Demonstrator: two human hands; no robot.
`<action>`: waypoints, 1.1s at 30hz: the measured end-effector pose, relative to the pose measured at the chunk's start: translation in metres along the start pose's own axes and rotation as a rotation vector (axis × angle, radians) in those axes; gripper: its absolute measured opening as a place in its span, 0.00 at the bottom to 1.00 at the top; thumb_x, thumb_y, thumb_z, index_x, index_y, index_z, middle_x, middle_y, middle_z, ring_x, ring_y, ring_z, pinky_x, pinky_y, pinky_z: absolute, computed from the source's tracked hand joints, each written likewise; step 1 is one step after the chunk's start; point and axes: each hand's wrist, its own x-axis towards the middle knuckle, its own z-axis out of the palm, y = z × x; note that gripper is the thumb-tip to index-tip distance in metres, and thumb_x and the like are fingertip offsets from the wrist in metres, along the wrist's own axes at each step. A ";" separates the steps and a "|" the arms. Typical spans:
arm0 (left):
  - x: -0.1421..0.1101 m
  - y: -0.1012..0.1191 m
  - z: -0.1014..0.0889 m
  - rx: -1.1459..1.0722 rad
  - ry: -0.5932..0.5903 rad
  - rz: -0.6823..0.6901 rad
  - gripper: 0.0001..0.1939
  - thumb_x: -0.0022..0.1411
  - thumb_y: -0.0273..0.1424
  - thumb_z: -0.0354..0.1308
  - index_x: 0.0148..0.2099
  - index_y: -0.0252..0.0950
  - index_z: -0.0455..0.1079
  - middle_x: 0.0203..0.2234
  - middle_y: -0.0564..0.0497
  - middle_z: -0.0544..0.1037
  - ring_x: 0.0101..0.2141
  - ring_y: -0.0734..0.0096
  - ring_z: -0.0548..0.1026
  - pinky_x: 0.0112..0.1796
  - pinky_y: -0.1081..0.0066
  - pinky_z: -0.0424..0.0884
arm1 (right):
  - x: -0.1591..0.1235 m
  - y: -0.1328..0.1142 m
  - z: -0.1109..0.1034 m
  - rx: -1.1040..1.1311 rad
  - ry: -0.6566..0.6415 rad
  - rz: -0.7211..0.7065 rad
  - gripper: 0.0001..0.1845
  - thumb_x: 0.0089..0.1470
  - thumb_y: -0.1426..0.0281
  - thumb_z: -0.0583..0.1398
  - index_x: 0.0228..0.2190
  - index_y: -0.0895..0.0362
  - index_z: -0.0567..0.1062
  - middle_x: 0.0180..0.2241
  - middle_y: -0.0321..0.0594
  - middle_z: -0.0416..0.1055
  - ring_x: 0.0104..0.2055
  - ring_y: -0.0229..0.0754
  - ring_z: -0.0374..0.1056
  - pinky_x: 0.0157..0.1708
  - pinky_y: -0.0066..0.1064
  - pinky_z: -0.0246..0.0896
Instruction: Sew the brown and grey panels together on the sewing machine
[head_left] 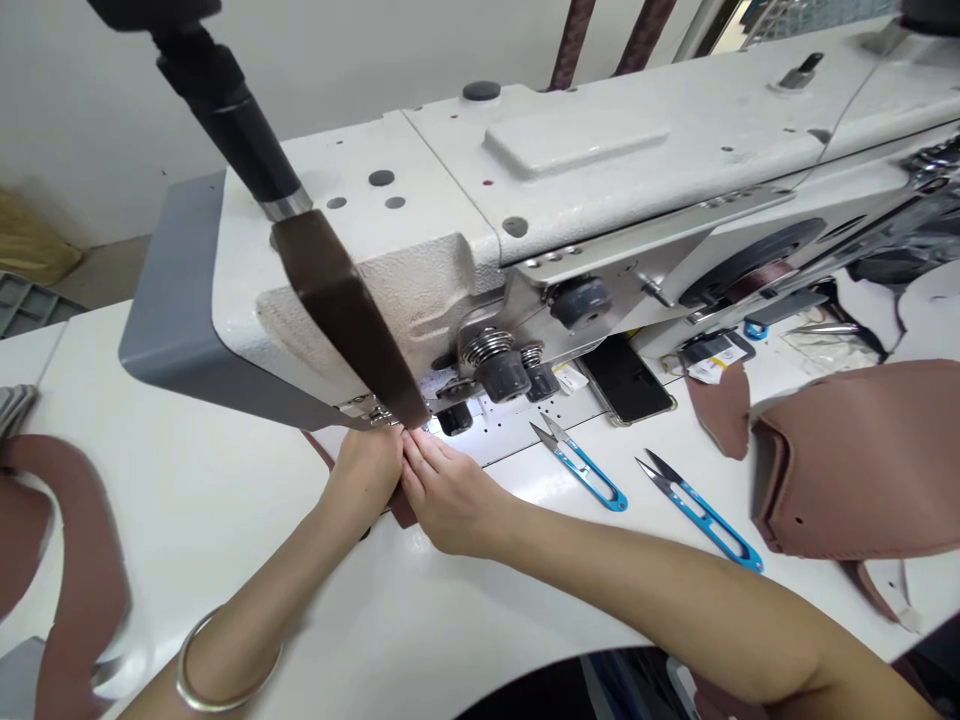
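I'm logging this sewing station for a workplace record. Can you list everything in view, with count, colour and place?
sewing machine: 1, white and grey, across the table's back
table: 1, white, underneath everything
thread snips: 2, blue-handled, right of the hands
phone: 1, dark, under the machine arm
brown pieces: several, right side and left edge
brown strap: 1, hanging down to the needle area
bracelet: 1, silver, left wrist
left hand: at the needle area, grip unclear
right hand: beside it, fingertips touching
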 end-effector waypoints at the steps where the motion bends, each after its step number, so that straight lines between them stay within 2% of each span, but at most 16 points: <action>1: 0.000 0.001 -0.001 0.002 -0.004 0.002 0.14 0.60 0.27 0.44 0.28 0.38 0.70 0.22 0.46 0.75 0.27 0.59 0.74 0.33 0.65 0.67 | 0.000 0.000 -0.001 0.003 -0.010 -0.007 0.24 0.57 0.77 0.47 0.51 0.82 0.65 0.53 0.72 0.64 0.57 0.59 0.63 0.60 0.52 0.53; 7: -0.005 0.011 -0.012 0.007 -0.043 0.072 0.16 0.60 0.22 0.42 0.31 0.37 0.70 0.26 0.47 0.77 0.28 0.63 0.74 0.33 0.67 0.67 | -0.002 -0.002 -0.003 -0.030 -0.009 -0.055 0.23 0.59 0.76 0.48 0.50 0.82 0.66 0.52 0.73 0.65 0.56 0.60 0.64 0.60 0.54 0.53; 9: -0.011 0.016 -0.015 0.074 -0.034 0.103 0.15 0.60 0.20 0.42 0.32 0.36 0.70 0.28 0.46 0.77 0.31 0.62 0.74 0.34 0.66 0.67 | -0.003 -0.002 -0.002 -0.050 -0.004 -0.066 0.23 0.59 0.76 0.47 0.50 0.82 0.66 0.52 0.72 0.65 0.56 0.60 0.64 0.59 0.54 0.54; 14: -0.032 0.025 -0.016 0.382 0.035 0.025 0.15 0.60 0.21 0.46 0.46 0.33 0.69 0.37 0.40 0.76 0.39 0.53 0.72 0.39 0.58 0.68 | -0.003 -0.001 -0.004 -0.067 0.012 -0.067 0.23 0.59 0.76 0.47 0.51 0.82 0.66 0.52 0.71 0.65 0.56 0.60 0.65 0.58 0.55 0.55; 18: -0.035 0.026 -0.018 0.371 -0.070 -0.002 0.19 0.62 0.21 0.46 0.54 0.30 0.66 0.44 0.36 0.75 0.46 0.51 0.72 0.40 0.58 0.71 | -0.003 -0.002 -0.005 -0.029 0.021 -0.063 0.23 0.58 0.77 0.49 0.51 0.82 0.66 0.53 0.74 0.63 0.57 0.60 0.63 0.57 0.54 0.57; 20: -0.034 0.024 -0.018 0.346 -0.084 0.013 0.20 0.63 0.21 0.46 0.56 0.29 0.64 0.45 0.36 0.75 0.47 0.50 0.71 0.41 0.56 0.71 | -0.003 -0.002 -0.004 -0.007 0.021 -0.057 0.23 0.58 0.78 0.50 0.51 0.82 0.66 0.54 0.75 0.61 0.58 0.60 0.62 0.58 0.54 0.57; 24: -0.031 0.018 -0.010 0.253 0.033 0.071 0.19 0.63 0.20 0.47 0.56 0.29 0.65 0.43 0.35 0.75 0.47 0.50 0.72 0.42 0.53 0.71 | -0.004 -0.002 -0.001 0.060 0.101 -0.005 0.21 0.56 0.80 0.50 0.49 0.78 0.69 0.53 0.70 0.65 0.58 0.56 0.62 0.56 0.50 0.62; 27: -0.029 0.008 -0.007 0.208 0.123 0.061 0.16 0.63 0.20 0.50 0.51 0.33 0.69 0.42 0.38 0.76 0.47 0.55 0.73 0.45 0.57 0.71 | -0.007 -0.004 0.000 0.091 0.202 0.002 0.20 0.56 0.82 0.47 0.46 0.73 0.72 0.48 0.63 0.71 0.55 0.54 0.66 0.51 0.48 0.68; 29: -0.031 -0.007 -0.018 0.192 0.178 0.013 0.15 0.61 0.18 0.51 0.47 0.35 0.71 0.41 0.43 0.77 0.44 0.61 0.75 0.43 0.64 0.73 | -0.010 -0.006 0.001 0.088 0.260 -0.009 0.21 0.56 0.83 0.46 0.45 0.70 0.74 0.44 0.59 0.73 0.52 0.52 0.68 0.48 0.46 0.70; 30: -0.036 -0.017 -0.029 0.181 0.217 -0.023 0.16 0.59 0.17 0.50 0.46 0.36 0.71 0.39 0.45 0.78 0.42 0.64 0.76 0.42 0.68 0.73 | -0.012 -0.006 0.001 0.083 0.272 -0.016 0.22 0.56 0.83 0.46 0.44 0.69 0.74 0.44 0.57 0.74 0.51 0.52 0.69 0.47 0.44 0.71; 31: -0.043 -0.029 -0.046 0.172 0.262 -0.065 0.18 0.58 0.15 0.48 0.45 0.36 0.72 0.39 0.47 0.79 0.41 0.67 0.77 0.41 0.71 0.73 | -0.013 -0.006 0.001 0.076 0.275 -0.020 0.22 0.56 0.84 0.45 0.44 0.68 0.75 0.43 0.56 0.74 0.51 0.51 0.69 0.46 0.43 0.71; 33: -0.068 -0.055 -0.092 0.157 0.395 -0.168 0.20 0.57 0.14 0.43 0.45 0.34 0.71 0.39 0.48 0.79 0.41 0.71 0.76 0.42 0.73 0.72 | -0.014 -0.007 0.002 0.051 0.271 -0.040 0.23 0.55 0.85 0.45 0.42 0.67 0.76 0.43 0.54 0.75 0.50 0.50 0.70 0.45 0.41 0.72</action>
